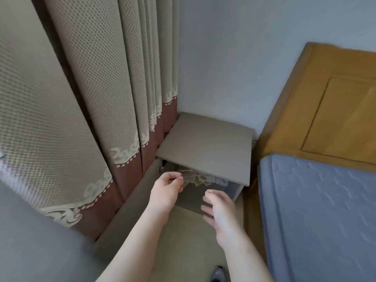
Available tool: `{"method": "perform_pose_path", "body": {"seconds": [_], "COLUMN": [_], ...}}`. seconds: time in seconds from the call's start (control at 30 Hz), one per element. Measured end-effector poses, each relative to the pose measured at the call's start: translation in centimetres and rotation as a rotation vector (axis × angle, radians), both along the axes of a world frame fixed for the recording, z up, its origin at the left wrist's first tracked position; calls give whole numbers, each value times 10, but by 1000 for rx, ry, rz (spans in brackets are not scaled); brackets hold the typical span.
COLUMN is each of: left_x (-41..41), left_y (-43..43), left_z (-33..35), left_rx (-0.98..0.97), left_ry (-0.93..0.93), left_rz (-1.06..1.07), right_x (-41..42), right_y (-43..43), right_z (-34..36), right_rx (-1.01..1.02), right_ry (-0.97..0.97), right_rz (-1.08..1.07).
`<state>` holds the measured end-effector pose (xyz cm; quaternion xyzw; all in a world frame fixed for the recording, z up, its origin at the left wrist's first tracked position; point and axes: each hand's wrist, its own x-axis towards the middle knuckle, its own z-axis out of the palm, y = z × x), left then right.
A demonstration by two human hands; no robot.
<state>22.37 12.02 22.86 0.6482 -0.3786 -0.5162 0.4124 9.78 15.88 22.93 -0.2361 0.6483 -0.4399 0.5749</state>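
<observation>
1. The bed (pixel 325 210) lies at 3 o'clock and the curtain (pixel 81 98) at 9 o'clock. The nightstand (pixel 205 147) stands between them.
2. Its door (pixel 138 200) is open, so I judge the step is reaching inside.
3. The right hand (pixel 218 208) hovers with a wide grip and holds nothing.
4. The left hand (pixel 166 187) curls at the packets (pixel 200 179), under the top at 12 o'clock; I cannot tell if its grip pinches one.
5. The next move calls for a firm pinch, then a pull outward.
6. No writing is readable.
</observation>
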Motion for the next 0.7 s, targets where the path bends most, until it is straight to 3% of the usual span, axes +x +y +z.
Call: {"method": "perform_pose_path", "body": {"seconds": [0.13,0.33,0.7], "left_x": [-20,-26,-8], "left_y": [-59,-118,-203], "left_z": [-38,-119,-357], "left_rx": [80,171,232], "left_ry": [-41,-137,-412], "left_rz": [111,62,-170], "right_x": [-30,-38,-38], "right_y": [-74,-147,-225], "right_z": [-27,-104,-385], "right_rx": [97,171,206], "right_ry": [54,110,366], "right_rz": [126,254,392]}}
